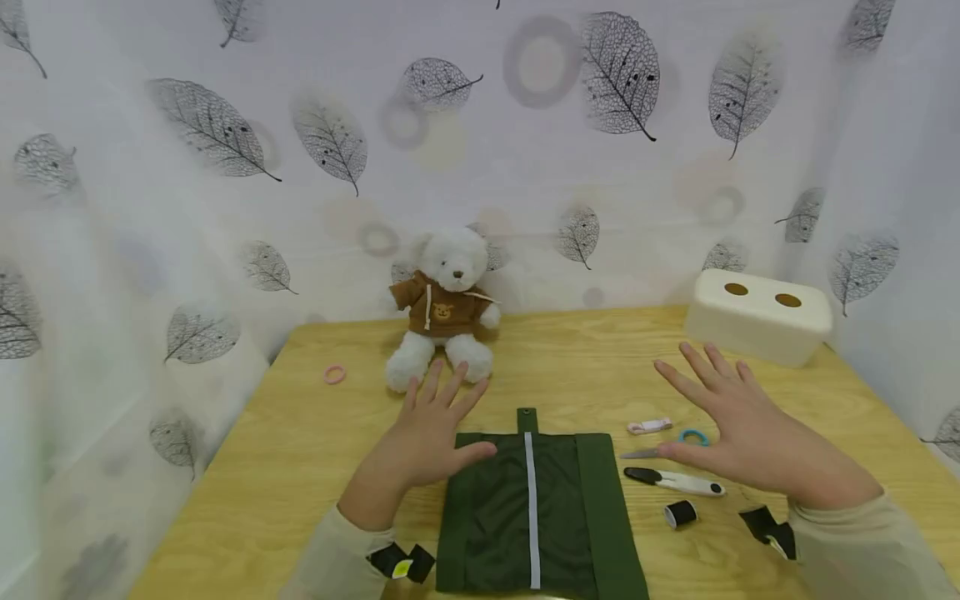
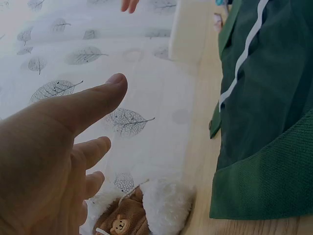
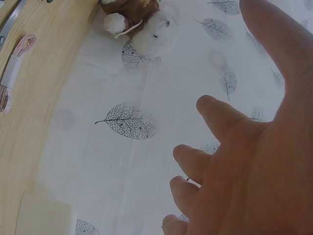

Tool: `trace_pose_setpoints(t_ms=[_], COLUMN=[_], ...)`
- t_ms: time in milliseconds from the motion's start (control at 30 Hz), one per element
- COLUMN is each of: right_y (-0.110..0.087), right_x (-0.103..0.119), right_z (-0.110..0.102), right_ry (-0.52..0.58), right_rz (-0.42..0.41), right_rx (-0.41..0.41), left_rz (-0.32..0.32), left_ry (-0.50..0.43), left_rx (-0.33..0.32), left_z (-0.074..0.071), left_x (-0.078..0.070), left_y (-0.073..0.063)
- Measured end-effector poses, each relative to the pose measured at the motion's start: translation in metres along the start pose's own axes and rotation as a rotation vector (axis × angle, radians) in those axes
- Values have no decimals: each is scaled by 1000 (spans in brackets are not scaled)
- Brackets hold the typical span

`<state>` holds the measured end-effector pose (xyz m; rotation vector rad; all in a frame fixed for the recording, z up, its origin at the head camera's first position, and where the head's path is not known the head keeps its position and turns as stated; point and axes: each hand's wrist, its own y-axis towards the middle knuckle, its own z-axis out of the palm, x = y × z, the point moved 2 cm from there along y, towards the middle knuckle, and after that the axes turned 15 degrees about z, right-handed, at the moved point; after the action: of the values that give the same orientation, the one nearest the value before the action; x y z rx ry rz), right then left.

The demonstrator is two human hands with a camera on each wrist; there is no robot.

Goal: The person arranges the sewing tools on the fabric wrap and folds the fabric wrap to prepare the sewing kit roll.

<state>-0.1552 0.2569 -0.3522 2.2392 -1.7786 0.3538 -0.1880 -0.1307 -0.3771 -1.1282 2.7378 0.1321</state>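
Both hands are held up with fingers spread, and neither holds anything. My left hand (image 1: 423, 437) overlaps the upper left corner of a dark green fabric piece (image 1: 498, 517) in the head view. That fabric lies flat, with a pale strip (image 1: 532, 508) down its middle and a snap tab (image 1: 527, 419) at the top. My right hand (image 1: 742, 429) is over the right side, where it partly covers scissors with a blue handle (image 1: 693, 436). Near it lie a bundle of pink-and-white cord (image 1: 649, 426), a white cutter with a black end (image 1: 675, 481) and a black thread spool (image 1: 680, 514).
A white teddy bear in a brown hoodie (image 1: 442, 312) sits at the back of the wooden table (image 1: 300, 467). At the back right stands a cream box with two holes (image 1: 757, 321). A pink ring (image 1: 334, 374) lies at left. Behind hangs a leaf-patterned curtain (image 1: 480, 167).
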Motion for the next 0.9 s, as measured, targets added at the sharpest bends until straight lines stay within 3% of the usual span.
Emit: trace_pose_setpoints(t_ms=[367, 500, 633, 733, 900], right_y=[-2, -3, -7, -10, -17], right_x=[-1, -1, -1, -3, -8], right_z=[0, 1, 4, 5, 8], right_ry=[7, 34, 78, 95, 58], right_rz=[-32, -43, -39, -15, 6], right_rx=[-29, -3, 55, 90, 88], left_rz=[24, 34, 70, 110, 197], left_ry=[-21, -32, -33, 19, 94], left_rx=[8, 27, 62, 82, 116], left_z=[3, 5, 11, 18, 28], left_x=[-5, -8, -12, -15, -22], left_y=[3, 5, 5, 5, 3])
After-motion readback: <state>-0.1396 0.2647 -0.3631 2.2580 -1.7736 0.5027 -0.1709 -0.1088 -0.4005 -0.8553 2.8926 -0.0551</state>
